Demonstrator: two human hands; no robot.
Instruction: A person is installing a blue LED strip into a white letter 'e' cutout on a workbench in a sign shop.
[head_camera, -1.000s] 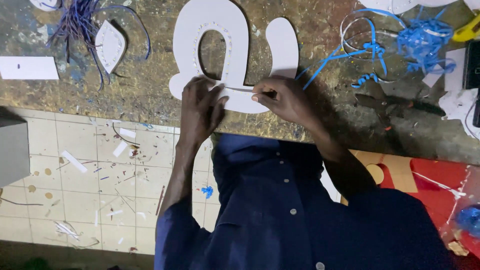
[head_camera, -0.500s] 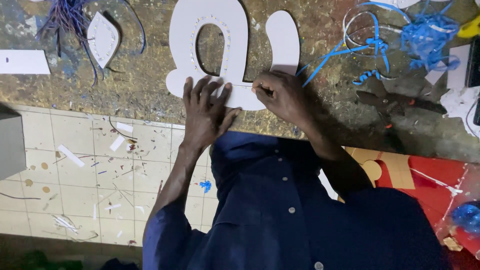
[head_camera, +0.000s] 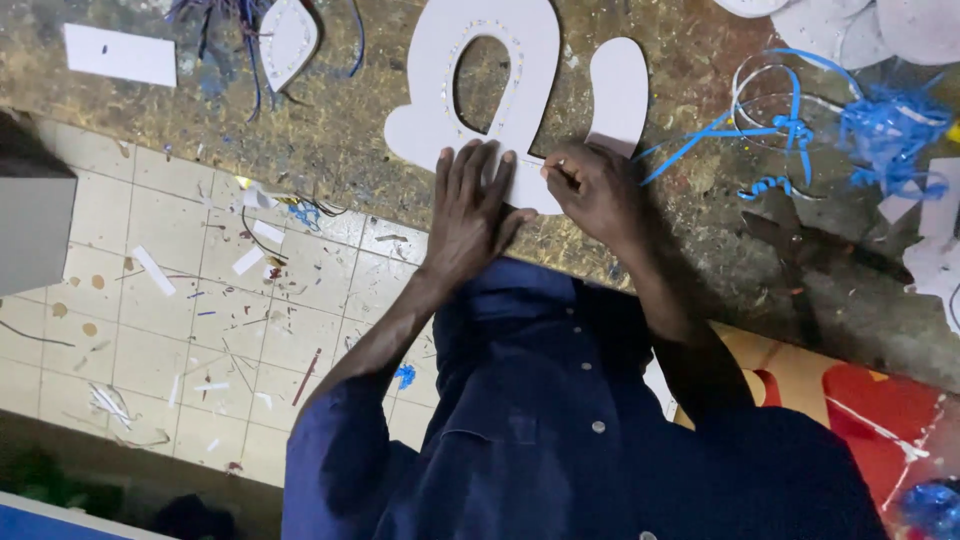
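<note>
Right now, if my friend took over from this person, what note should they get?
Left hand: open, pressed flat on the white cut-out shape on the workbench.
Right hand: pinched on a thin tool, at the shape's lower edge.
Done: small dots line the shape's opening.
Left: cannot tell, since the hands hide the lower edge.
Blue cord lies to the right, untouched.

- White cut-out sign letter (head_camera: 500, 90) lies flat on the workbench, with a looped opening and dotted edges.
- No packages, labels or screens.
</note>
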